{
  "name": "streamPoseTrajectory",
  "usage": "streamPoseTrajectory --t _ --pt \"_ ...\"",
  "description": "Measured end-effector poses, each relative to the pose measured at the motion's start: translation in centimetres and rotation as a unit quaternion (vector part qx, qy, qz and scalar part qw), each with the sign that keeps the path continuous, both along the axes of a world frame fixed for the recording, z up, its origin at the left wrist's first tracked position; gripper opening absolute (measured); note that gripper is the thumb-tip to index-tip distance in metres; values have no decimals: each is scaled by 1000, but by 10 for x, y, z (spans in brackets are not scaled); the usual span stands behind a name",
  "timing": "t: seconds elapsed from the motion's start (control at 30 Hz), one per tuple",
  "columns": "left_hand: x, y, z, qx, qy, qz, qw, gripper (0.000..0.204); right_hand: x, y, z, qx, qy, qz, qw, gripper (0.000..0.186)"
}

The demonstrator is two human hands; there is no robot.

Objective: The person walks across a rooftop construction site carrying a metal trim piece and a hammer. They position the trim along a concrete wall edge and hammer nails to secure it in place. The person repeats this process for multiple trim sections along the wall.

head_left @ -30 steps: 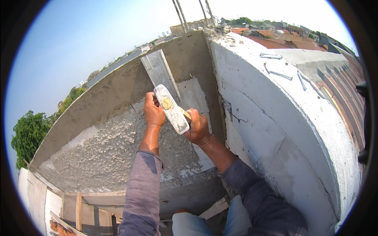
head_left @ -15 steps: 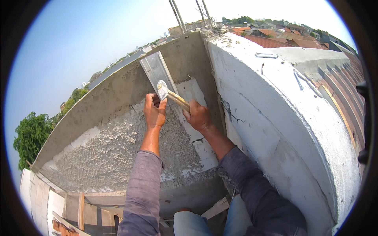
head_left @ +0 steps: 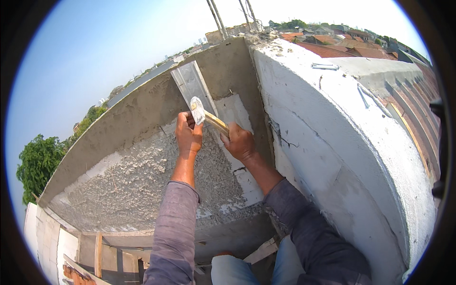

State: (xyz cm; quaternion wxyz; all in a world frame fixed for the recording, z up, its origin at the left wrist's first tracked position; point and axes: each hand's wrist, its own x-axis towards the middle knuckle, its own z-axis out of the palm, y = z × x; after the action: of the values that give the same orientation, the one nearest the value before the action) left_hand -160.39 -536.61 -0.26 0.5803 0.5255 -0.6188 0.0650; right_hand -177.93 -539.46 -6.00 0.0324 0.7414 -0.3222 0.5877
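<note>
My left hand point(head_left: 188, 134) and my right hand point(head_left: 239, 141) both grip a plastering float point(head_left: 198, 111) with a wooden handle point(head_left: 216, 122). The float's pale blade is turned on edge, just off the wall. Under it lies a rough, lumpy coat of grey mortar point(head_left: 142, 185) on a curved parapet wall. A long metal straightedge point(head_left: 192, 85) leans against the wall just above the float. White blockwork point(head_left: 235, 111) shows bare to the right of the mortar.
A thick white concrete wall point(head_left: 332, 142) curves along the right. Steel rebars point(head_left: 216, 16) stick up at the corner. Timber props point(head_left: 99, 254) stand below. Trees point(head_left: 40, 161) and red tiled roofs point(head_left: 332, 45) lie far beneath and beyond.
The float has turned from flat, face up, onto its edge and moved slightly up and left. Both hands shifted a little along with it.
</note>
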Motion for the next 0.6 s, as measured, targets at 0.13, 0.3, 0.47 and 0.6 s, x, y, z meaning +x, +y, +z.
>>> streamPoseTrajectory --t 0.13,0.3,0.47,0.6 --pt "-2 -6 4 -14 54 -39 998 34 -5 8 0 1 -28 57 998 34" --pt "-3 -5 3 2 40 -9 999 30 -1 27 1 -310 -150 310 886 32" --pt "-10 5 15 16 30 -21 999 30 -3 10 4 58 -37 27 997 34" --pt "-14 7 12 -29 17 -6 999 31 0 14 -9 -156 -129 174 964 36"
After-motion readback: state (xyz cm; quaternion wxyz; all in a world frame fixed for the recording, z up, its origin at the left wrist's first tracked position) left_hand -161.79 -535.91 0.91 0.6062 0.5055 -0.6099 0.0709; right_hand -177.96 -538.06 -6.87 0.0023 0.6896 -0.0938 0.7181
